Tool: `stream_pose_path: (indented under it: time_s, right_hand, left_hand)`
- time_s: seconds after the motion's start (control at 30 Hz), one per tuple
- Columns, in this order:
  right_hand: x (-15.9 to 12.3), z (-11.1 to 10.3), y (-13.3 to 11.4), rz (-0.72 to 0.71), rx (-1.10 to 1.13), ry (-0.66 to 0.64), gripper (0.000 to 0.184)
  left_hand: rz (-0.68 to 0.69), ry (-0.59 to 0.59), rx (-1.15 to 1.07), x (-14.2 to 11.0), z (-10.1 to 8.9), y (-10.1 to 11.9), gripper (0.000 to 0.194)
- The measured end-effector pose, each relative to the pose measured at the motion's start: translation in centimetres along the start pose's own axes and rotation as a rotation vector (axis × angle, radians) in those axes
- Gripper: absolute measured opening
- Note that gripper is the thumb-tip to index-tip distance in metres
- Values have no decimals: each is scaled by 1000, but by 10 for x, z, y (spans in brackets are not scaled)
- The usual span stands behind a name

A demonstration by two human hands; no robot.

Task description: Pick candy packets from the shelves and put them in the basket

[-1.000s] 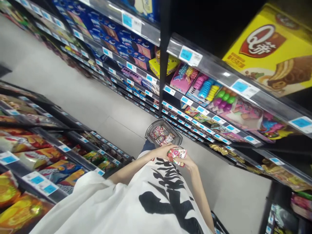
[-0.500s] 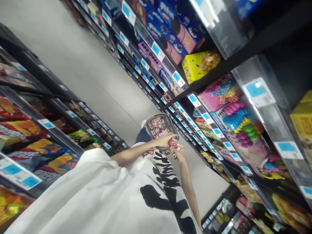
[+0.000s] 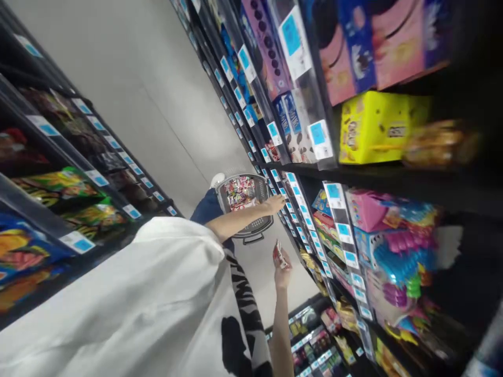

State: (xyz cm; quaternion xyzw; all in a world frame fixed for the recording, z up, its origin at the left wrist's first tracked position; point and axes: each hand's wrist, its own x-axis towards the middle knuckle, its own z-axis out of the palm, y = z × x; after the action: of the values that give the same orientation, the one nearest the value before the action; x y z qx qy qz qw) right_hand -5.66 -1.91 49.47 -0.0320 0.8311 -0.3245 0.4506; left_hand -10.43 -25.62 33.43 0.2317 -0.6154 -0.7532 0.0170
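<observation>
Right hand [image 3: 285, 262] holding red-and-white packet [image 3: 279, 254], left hand [image 3: 275, 203] near stocked shelves [image 3: 353, 173], basket [image 3: 256, 225] holding wrapped packets [image 3: 239, 189]

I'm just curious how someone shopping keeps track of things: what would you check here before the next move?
1. Right hand has hold of the small red-and-white wrapped packet: ok.
2. Left hand free of goods: cannot tell; no packet shows in it, but its palm is hidden.
3. Left hand clear of the black shelving with blue-and-white price labels: cannot tell; it reaches that way, but contact is unclear.
4. Colourful small packets inside the grey plastic basket: ok.
5. Held packet inside the basket: not ok; it is outside.
6. Basket standing firmly on the floor: cannot tell; its underside is hidden.
</observation>
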Motion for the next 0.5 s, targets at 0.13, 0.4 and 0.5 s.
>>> stream_pose_path:
  time_s: [0.13,0.4,0.5]
  right_hand:
    - [64,1,13,-127,-182,257,43]
    - [221,18,4,-600,-452,454,53]
    - [264,20,0,-650,-435,469,46]
  left_hand:
    - [63,93,-60,50,13,-29,21]
    - [86,112,19,98,14,-80,16]
    - [106,96,197,99,15,-89,21]
